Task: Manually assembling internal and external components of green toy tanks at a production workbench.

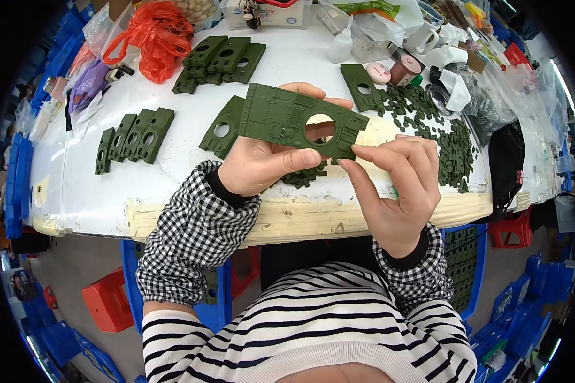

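A dark green plastic model tank hull top [278, 118] with a round hole is raised over the near part of the table. My left hand [259, 167] grips it from the left, thumb on the near edge and fingers behind. At its lower right corner, the thumb and forefinger of my right hand [402, 185] are pinched together; any small piece between them is hidden. Behind my left hand lies another green hull part [222, 127]. A small heap of green pieces [303, 177] shows beneath the held hull.
Stacked hull parts [220, 57] lie at the back beside a red plastic bag [156, 38]. A row of hull parts [134, 137] is at left. Many small green pieces [450, 150] spread at right, near a single hull part [361, 86]. Beige tape [287, 220] covers the table's front edge.
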Motion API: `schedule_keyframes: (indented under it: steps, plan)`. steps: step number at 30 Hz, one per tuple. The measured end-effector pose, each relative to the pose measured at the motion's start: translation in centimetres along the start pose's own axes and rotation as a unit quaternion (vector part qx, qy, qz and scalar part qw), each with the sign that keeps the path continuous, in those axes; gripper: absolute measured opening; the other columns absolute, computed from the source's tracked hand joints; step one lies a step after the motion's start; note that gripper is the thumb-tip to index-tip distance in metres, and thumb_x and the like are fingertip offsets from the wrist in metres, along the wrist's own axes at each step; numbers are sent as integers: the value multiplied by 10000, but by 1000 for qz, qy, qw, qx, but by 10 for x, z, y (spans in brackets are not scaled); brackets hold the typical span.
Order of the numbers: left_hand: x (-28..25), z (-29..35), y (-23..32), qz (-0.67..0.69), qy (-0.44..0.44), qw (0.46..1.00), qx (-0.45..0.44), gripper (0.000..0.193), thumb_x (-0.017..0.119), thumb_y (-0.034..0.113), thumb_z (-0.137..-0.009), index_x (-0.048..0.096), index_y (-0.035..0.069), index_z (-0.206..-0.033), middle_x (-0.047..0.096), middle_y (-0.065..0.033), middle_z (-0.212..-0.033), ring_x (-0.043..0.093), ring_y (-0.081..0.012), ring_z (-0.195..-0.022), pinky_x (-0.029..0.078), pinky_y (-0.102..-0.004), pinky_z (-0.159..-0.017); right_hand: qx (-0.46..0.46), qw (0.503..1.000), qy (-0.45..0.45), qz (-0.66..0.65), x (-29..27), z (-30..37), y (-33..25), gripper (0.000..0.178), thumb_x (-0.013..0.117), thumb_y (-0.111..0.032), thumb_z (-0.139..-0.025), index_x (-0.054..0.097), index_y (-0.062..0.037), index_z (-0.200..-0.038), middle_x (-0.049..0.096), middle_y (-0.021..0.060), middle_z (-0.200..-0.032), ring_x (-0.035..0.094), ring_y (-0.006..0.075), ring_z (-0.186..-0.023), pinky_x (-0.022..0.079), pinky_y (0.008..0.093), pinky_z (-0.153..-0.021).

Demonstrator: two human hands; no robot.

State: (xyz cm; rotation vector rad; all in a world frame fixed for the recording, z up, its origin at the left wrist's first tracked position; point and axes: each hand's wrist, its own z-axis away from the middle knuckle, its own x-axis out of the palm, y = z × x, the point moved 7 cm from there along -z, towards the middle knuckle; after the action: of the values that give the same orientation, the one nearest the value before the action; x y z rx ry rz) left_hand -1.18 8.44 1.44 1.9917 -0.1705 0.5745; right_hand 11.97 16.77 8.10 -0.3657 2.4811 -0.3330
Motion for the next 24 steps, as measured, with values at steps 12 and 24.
schedule_keyframes:
  steps: [12, 24]
  plan:
    - [-2, 0, -2, -36, -4, 999, 23, 661, 698, 101, -885, 308, 114, -1420, 364, -269, -1465, 474, -336, -1318, 492, -464, -1047, 8, 1000, -2, -6, 2, 0, 2, 270, 836, -48, -656, 713, -68, -895, 602, 35, -807, 546, 240, -772, 452, 344, -681]
    - [-2, -1, -2, -41, 6, 999, 12, 677, 691, 63, -880, 288, 118, -1421, 361, -262, -1470, 466, -346, -1324, 494, -477, -1044, 8, 1000, 1, -9, 2, 1, 3, 259, 828, -27, -656, 716, -50, -888, 606, 48, -787, 567, 228, -740, 463, 331, -641]
